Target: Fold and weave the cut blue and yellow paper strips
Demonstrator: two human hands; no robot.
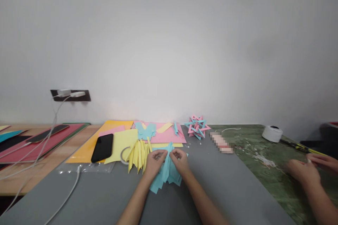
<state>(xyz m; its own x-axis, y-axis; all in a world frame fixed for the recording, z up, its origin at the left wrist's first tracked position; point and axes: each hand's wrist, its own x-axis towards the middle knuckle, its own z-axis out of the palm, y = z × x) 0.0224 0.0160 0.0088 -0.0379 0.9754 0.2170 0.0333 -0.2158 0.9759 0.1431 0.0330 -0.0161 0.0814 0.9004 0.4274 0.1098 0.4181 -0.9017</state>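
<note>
Between my two hands is a piece of folded blue paper (167, 167), its pleats fanning out toward me over the grey table (211, 190). My left hand (155, 161) pinches its left side near the top, and my right hand (180, 160) pinches the right side. The fingertips of both hands are close together, partly hiding the upper folds. Just left of my left hand sits a bunch of folded yellow paper strips (137, 154). A roll of tape (124, 155) shows partly behind them.
Behind lie coloured sheets (121, 140), blue paper cutouts (145, 130) and a pink-and-blue paper star ball (197, 127). A black phone (102, 147) and a white cable (69, 195) are at left. At right, another person's hands (306, 172) work near a white spool (272, 134).
</note>
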